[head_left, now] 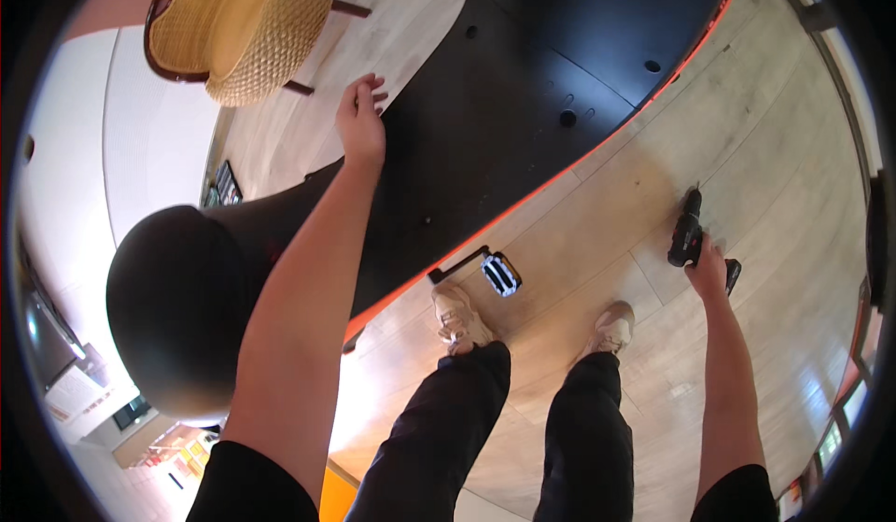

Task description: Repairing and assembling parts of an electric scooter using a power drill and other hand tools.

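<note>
My right hand [711, 270] is wrapped round the handle of a black cordless drill [687, 228], which hangs over the floor at the right with a thin bit at its tip. Stretched forward, my left hand [361, 116] is loosely open, its fingers bent a little and holding nothing. It appears over the far edge of a large black panel [495, 120] with a red-orange rim; whether it touches the panel I cannot tell. From the panel's near side sticks out a crank with a pedal [501, 275], close to my left shoe.
A woven chair [247, 32] with dark legs stands at the far left. Beside my left arm is a rounded black form [168, 312] joined to the panel. My shoes [611, 328] rest on the pale wood-look floor [765, 148]. A white wall or cabinet [154, 139] rises at the left.
</note>
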A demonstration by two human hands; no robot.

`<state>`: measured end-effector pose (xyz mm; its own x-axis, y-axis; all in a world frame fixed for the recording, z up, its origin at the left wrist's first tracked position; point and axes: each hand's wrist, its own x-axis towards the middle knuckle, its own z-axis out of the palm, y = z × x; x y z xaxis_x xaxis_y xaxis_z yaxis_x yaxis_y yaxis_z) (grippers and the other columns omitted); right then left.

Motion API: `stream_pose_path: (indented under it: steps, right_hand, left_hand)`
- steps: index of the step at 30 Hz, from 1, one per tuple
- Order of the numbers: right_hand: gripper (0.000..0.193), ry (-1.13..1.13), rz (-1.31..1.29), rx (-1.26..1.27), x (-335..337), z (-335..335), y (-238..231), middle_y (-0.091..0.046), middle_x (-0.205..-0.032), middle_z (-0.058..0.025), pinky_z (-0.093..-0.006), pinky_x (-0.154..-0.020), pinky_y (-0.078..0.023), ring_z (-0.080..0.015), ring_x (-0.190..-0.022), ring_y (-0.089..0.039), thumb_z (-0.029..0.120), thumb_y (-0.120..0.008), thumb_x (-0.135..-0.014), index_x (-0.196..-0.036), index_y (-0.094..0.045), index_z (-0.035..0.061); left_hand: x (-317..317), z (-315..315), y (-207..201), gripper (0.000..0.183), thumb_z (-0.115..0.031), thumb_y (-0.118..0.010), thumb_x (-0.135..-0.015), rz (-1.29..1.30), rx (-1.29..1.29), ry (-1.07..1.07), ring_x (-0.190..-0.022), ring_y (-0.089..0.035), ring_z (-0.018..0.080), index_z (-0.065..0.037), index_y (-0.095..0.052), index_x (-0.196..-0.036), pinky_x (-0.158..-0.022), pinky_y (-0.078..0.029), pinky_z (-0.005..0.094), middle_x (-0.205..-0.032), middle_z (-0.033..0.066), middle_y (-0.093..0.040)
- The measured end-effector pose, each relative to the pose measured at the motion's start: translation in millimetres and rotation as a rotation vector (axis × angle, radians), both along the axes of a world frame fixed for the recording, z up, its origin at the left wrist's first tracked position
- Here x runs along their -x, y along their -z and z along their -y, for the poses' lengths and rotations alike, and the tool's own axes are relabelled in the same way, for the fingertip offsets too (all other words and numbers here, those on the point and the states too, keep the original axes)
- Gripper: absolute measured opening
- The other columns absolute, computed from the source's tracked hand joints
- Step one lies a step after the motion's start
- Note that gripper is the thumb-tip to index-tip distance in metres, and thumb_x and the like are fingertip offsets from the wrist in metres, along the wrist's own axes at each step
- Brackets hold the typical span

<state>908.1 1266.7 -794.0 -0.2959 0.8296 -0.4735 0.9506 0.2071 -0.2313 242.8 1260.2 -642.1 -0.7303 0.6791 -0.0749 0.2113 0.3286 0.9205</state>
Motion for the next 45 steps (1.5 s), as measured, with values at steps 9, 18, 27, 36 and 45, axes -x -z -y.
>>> stream_pose_path:
  steps: [9, 18, 27, 36, 45]
  right_hand:
    - [0.044, -0.008, -0.030, 0.214, 16, 22, -160, -0.072, -0.090, -0.0204, -0.0499, -0.075, -0.056, -0.0392, -0.088, -0.071, 0.025, -0.079, -0.082, -0.121, -0.063, 0.0116]
    - [0.031, -0.052, -0.303, 0.630, 223, 2, -414, -0.068, -0.080, -0.0070, -0.0323, -0.069, -0.054, -0.0141, -0.070, -0.064, 0.014, -0.074, -0.086, -0.113, -0.068, 0.0020]
    - [0.022, -0.354, -0.134, 0.603, 430, -9, -430, -0.056, -0.065, -0.0009, -0.0319, -0.058, -0.041, -0.0116, -0.059, -0.050, 0.023, -0.073, -0.083, -0.086, -0.061, 0.0046]
    - [0.017, -0.462, 0.084, 0.706, 500, -7, -416, -0.057, -0.070, 0.0017, -0.0280, -0.061, -0.040, -0.0091, -0.061, -0.050, 0.016, -0.069, -0.081, -0.093, -0.065, 0.0037]
    - [0.024, -0.520, 0.197, 0.780, 516, 0, -416, -0.058, -0.077, 0.0033, -0.0249, -0.063, -0.040, -0.0065, -0.063, -0.049, 0.013, -0.066, -0.083, -0.104, -0.067, -0.0003]
  left_hand:
    - [-165, 190, -126, 0.020, -0.007, -0.056, -0.097, 0.925, -0.136, -0.579, -0.070, -0.047, 0.0114, -0.001, -0.063, -0.115, -0.060, -0.038, 0.0267, -0.084, 0.0016, -0.051]
    - [-195, 193, -125, 0.046, -0.021, -0.063, -0.097, -0.248, 0.563, 0.110, -0.095, -0.058, 0.0259, -0.016, -0.056, -0.142, -0.080, -0.050, 0.0360, -0.104, 0.0118, -0.058]
    - [-197, 197, -115, 0.068, -0.019, -0.066, -0.091, -0.317, 0.880, 0.213, -0.114, -0.054, 0.0272, -0.027, -0.043, -0.155, -0.092, -0.044, 0.0438, -0.119, 0.0096, -0.057]
    - [-204, 203, -121, 0.057, -0.017, -0.060, -0.094, -0.272, 0.856, 0.074, -0.109, -0.054, 0.0221, -0.031, -0.052, -0.149, -0.091, -0.040, 0.0380, -0.110, 0.0029, -0.060]
    - [-214, 212, -139, 0.060, -0.014, -0.061, -0.091, -0.233, 0.861, 0.074, -0.105, -0.053, 0.0224, -0.030, -0.054, -0.148, -0.089, -0.042, 0.0369, -0.108, 0.0044, -0.059]
